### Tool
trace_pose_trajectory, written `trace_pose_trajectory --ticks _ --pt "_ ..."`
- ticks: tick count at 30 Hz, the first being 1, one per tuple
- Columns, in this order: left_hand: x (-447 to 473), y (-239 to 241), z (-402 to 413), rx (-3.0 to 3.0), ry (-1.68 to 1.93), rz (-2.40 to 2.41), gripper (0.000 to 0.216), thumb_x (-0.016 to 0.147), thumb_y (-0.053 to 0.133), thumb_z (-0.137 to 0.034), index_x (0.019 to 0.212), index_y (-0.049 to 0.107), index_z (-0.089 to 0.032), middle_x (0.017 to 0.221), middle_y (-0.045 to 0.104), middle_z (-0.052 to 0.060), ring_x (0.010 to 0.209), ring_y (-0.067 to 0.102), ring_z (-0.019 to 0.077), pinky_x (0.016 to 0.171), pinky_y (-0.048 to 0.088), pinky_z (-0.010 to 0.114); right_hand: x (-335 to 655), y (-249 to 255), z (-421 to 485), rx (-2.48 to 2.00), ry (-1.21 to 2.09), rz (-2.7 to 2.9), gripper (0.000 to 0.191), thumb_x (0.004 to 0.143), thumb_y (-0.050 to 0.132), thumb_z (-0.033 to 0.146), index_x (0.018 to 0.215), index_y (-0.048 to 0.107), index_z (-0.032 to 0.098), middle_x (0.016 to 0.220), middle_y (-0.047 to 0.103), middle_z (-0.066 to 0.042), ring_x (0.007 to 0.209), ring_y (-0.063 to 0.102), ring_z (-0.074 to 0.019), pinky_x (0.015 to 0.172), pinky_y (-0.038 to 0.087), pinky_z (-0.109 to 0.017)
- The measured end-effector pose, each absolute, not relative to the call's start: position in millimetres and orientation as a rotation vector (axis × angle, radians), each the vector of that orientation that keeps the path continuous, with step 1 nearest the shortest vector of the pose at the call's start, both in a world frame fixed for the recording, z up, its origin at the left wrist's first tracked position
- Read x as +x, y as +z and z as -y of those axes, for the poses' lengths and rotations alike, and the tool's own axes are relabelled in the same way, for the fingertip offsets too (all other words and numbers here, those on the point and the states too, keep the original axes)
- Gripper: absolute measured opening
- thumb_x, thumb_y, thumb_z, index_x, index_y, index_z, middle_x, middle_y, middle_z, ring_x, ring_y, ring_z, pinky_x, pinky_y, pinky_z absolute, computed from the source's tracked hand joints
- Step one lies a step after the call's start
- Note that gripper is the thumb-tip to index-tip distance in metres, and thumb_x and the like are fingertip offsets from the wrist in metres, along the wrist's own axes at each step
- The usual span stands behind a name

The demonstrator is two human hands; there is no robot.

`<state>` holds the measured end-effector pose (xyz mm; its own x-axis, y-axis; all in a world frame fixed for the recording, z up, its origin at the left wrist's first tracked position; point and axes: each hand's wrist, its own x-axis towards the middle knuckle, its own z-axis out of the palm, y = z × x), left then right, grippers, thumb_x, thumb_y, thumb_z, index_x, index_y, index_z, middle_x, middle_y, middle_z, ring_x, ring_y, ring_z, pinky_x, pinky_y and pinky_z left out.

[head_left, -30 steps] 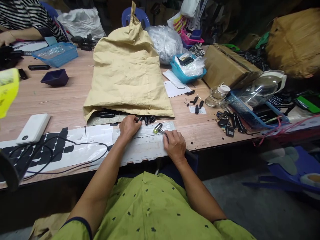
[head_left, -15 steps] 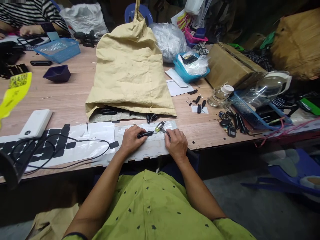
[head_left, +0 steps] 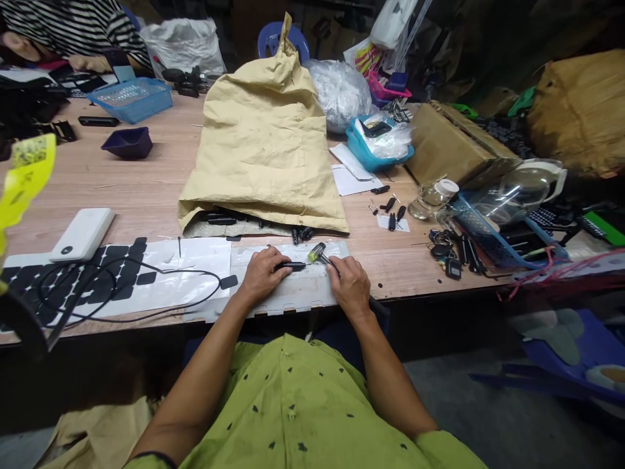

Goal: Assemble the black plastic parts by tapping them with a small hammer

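My left hand (head_left: 263, 272) is closed around a slim black cylindrical piece (head_left: 295, 266), whose end points right and lies close to level. My right hand (head_left: 352, 286) grips the handle of a small hammer (head_left: 317, 252) with a yellow-green face and a metallic head. The hammer head hovers or rests just beyond the tip of the black piece; I cannot tell whether it touches the surface. Both hands are over a light grey sheet (head_left: 293, 298) at the table's front edge. Behind them, more black pieces (head_left: 305, 233) poke from under a beige cloth bag (head_left: 266, 150).
To the left lie a white power bank (head_left: 84, 234) and a looped black cable (head_left: 161, 315) on patterned paper. Small black parts (head_left: 392, 221), a bottle (head_left: 430, 203), keys (head_left: 442, 251) and a blue basket (head_left: 508, 238) are at right. Another person's hand (head_left: 88, 63) is far left.
The black piece in my left hand has turned from slightly raised to nearly level. The hammer stays in my right hand, close by. The whole view has shifted slightly.
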<state>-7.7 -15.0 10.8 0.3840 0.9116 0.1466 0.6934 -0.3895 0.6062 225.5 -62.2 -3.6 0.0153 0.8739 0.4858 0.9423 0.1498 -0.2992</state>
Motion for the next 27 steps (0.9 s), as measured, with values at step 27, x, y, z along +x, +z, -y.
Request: trace_pose_trajectory --ticks 27 --pt "-2 11 19 2.206 0.637 -1.342 0.019 0.089 0.065 -0.03 0.104 0.076 -0.026 0.092 0.069 0.004 0.092 0.063 0.0218 0.083 0.043 0.036 206 26 87 -1.35 0.321 1.781 0.025 0.099 0.051 0.025 0.111 0.073 0.022 0.089 0.072 -0.006 0.084 0.069 -0.0177 0.076 0.056 -0.029"
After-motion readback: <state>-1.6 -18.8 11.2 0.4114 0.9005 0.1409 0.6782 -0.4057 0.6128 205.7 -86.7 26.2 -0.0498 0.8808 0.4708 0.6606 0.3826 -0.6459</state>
